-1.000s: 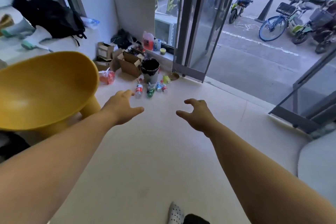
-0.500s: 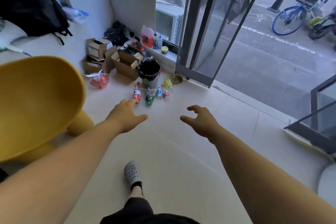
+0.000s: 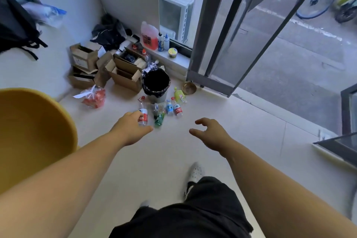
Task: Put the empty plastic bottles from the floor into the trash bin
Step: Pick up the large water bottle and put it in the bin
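A trash bin (image 3: 156, 92) lined with a black bag stands on the pale floor near the glass door. Several plastic bottles lie in front of it: a red-label bottle (image 3: 143, 115), a green bottle (image 3: 159, 118), a blue-label bottle (image 3: 169, 107), another red-label bottle (image 3: 177, 109) and a yellow-green bottle (image 3: 179, 94). My left hand (image 3: 131, 129) is stretched out, its fingers overlapping the near end of the first red-label bottle in the image; it holds nothing. My right hand (image 3: 209, 133) hovers with curled, spread fingers and is empty, short of the bottles.
A yellow chair (image 3: 32, 133) fills the left. Open cardboard boxes (image 3: 123, 73) and a red plastic bag (image 3: 94, 97) sit left of the bin. A small bowl (image 3: 189, 88) lies by the glass door frame (image 3: 208, 81). My shoe (image 3: 196, 173) is on the floor below.
I have stepped closer to the bin and bottles, which now look larger and nearer. Both arms stay stretched forward; my left hand now overlaps the nearest bottle.
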